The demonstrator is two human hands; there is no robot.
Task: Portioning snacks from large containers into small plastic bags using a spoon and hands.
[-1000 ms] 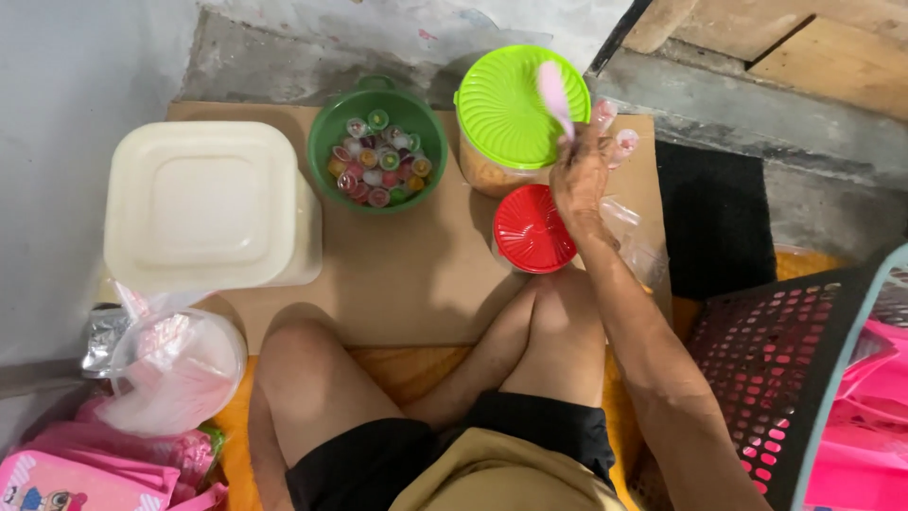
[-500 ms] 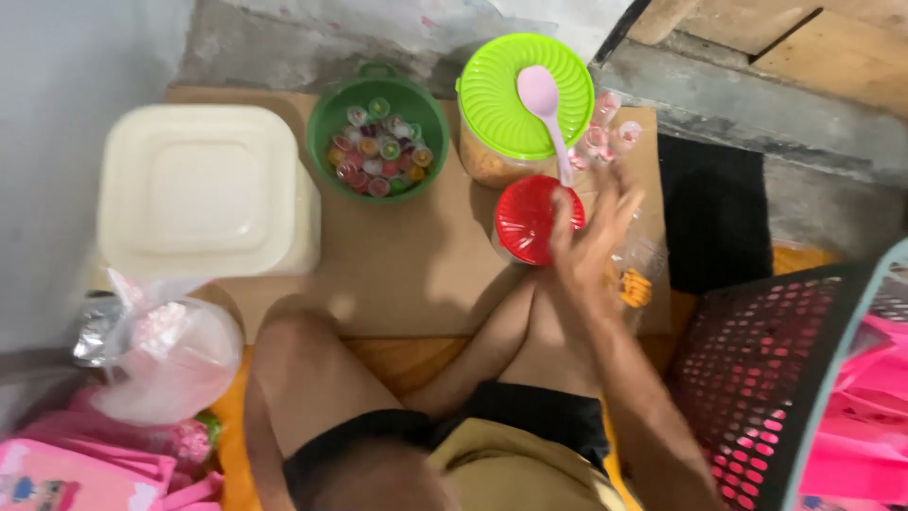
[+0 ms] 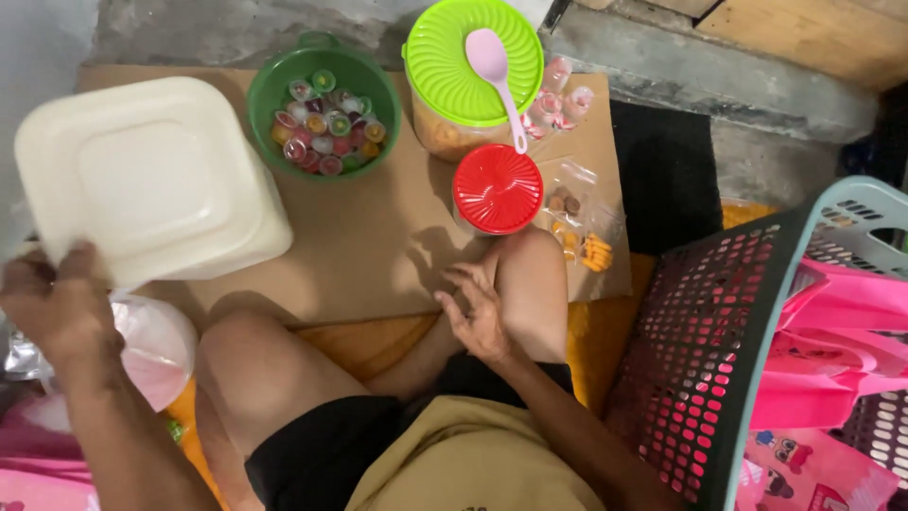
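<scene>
left hand [image 3: 59, 308]: fingers curled, gripping the near-left corner of the cream square lidded tub [image 3: 151, 180]
tub from hand: up and to the right, tilted
right hand [image 3: 476, 308]: spread loosely, empty, resting by the knee
nearer hand: left
red lidded jar [image 3: 497, 188]: just beyond right hand

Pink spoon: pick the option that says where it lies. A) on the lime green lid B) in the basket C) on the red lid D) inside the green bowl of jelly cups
A: the pink spoon rests on the lime green lid, its handle pointing down toward the red lid.
</scene>
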